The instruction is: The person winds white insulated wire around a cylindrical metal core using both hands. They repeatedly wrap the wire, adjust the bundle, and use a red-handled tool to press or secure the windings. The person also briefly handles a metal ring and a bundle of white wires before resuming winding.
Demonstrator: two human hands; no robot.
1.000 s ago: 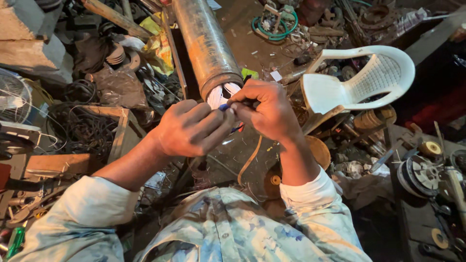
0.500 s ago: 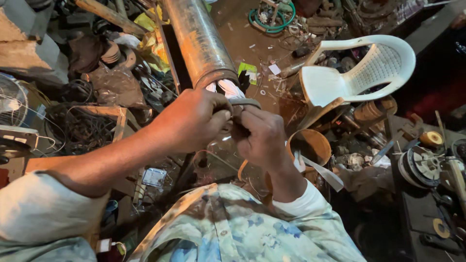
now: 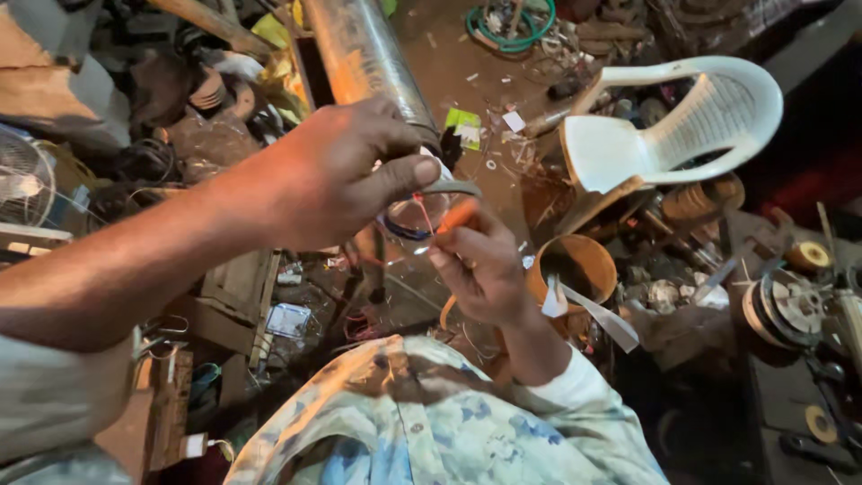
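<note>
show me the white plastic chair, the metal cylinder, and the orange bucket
white plastic chair [image 3: 600, 149]: head view, on its seat.
metal cylinder [image 3: 364, 49]: head view, on its side wall.
orange bucket [image 3: 599, 249]: head view, on its rim.

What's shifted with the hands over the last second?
The left hand rose, its thumb now over the end of the metal cylinder. The right hand dropped lower, gripping an orange-handled tool. The cylinder, white plastic chair and orange bucket stayed put.

Dirt floor [image 3: 467, 54], white plastic chair [image 3: 673, 126], green hose coil [image 3: 507, 22], orange bucket [image 3: 575, 269]
</note>
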